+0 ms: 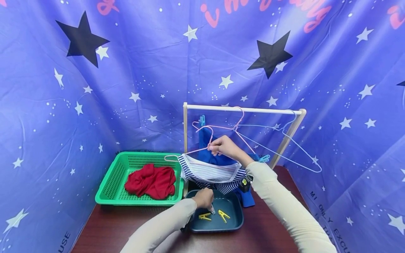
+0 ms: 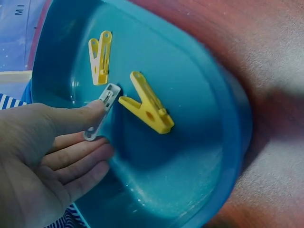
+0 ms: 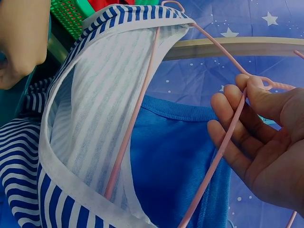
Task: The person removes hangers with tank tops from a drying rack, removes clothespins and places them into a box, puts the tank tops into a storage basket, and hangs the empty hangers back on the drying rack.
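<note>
The rack carries blue clothing; before it, the right hand pinches the striped shirt's hanger, the left hand a clip; red cloth, left of the rack, remains unhung.

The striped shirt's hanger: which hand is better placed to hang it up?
Probably the right hand: it grips the hanger below its hook. The left hand is at the tub, pinching a clothespin.

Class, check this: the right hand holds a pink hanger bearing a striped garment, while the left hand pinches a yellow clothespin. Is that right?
Not quite: the clothespin that the left hand pinches is white, as the left wrist view shows. The right hand does hold a pink hanger bearing a striped garment.
</note>
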The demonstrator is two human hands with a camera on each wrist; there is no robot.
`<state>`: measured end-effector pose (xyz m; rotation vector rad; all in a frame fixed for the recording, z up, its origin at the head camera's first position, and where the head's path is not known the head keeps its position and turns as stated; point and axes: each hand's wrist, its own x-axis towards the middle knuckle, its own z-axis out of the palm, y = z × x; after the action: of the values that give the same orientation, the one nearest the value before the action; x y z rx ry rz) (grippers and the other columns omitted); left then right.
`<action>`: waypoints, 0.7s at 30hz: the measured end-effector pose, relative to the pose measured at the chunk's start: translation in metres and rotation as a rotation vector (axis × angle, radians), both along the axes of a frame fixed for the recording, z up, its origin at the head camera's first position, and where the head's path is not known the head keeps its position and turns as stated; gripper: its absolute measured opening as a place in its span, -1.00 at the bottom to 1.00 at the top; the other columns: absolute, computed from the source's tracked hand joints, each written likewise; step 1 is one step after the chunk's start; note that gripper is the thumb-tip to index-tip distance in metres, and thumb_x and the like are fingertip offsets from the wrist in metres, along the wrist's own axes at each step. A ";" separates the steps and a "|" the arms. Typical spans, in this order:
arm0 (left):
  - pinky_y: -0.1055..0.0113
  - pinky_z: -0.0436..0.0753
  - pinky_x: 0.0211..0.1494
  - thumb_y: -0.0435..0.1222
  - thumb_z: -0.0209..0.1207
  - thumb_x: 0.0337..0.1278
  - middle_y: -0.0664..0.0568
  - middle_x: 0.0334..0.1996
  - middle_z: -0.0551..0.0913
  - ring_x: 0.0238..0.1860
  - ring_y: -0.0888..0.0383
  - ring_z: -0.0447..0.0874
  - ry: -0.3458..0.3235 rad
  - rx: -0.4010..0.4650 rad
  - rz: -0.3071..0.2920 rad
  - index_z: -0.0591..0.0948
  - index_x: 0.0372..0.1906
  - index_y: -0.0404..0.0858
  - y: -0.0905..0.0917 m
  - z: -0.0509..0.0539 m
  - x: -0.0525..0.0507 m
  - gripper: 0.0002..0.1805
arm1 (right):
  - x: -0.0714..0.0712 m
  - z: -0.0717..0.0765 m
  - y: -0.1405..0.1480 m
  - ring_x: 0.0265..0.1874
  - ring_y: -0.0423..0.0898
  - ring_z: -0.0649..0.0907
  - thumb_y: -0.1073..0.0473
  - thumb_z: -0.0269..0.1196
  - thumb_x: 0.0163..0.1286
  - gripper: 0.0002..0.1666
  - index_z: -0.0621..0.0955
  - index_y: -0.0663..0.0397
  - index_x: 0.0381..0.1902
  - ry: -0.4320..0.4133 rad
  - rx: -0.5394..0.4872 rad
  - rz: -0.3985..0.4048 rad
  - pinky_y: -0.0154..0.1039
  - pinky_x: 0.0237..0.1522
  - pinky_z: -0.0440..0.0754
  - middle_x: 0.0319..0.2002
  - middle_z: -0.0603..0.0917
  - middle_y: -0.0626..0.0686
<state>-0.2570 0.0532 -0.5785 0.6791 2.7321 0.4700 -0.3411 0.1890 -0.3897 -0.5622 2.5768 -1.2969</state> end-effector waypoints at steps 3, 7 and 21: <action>0.44 0.41 -0.53 -0.32 0.63 -0.24 0.22 -0.74 0.42 -0.65 0.29 0.34 0.006 -0.079 -0.002 0.51 -0.71 -0.13 0.001 0.006 -0.001 -0.57 | 0.000 0.000 0.000 -0.43 -0.17 0.72 0.21 0.26 0.49 -0.72 0.74 0.38 -0.09 -0.007 -0.005 0.004 -0.09 -0.19 0.77 -0.38 0.78 0.19; 0.40 0.56 -0.43 -0.28 0.65 -0.26 0.18 -0.65 0.55 -0.58 0.26 0.45 0.012 -0.163 0.023 0.59 -0.63 -0.14 0.004 0.007 -0.003 -0.64 | 0.000 -0.001 0.000 -0.41 -0.14 0.73 0.21 0.26 0.49 -0.73 0.75 0.35 -0.10 -0.011 -0.007 0.016 -0.14 -0.21 0.76 -0.28 0.77 0.33; 0.33 0.68 -0.29 -0.21 0.64 -0.21 0.13 -0.47 0.68 -0.42 0.19 0.64 0.043 -0.189 0.031 0.68 -0.42 -0.14 0.014 -0.007 -0.008 -0.69 | 0.001 -0.004 -0.004 -0.38 -0.12 0.75 0.20 0.24 0.51 -0.75 0.77 0.27 -0.11 -0.005 0.023 0.026 -0.02 -0.14 0.77 -0.24 0.78 0.33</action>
<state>-0.2651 0.0672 -0.5860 0.6049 2.7847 0.2012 -0.3400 0.1855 -0.3935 -0.5853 2.5685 -1.2576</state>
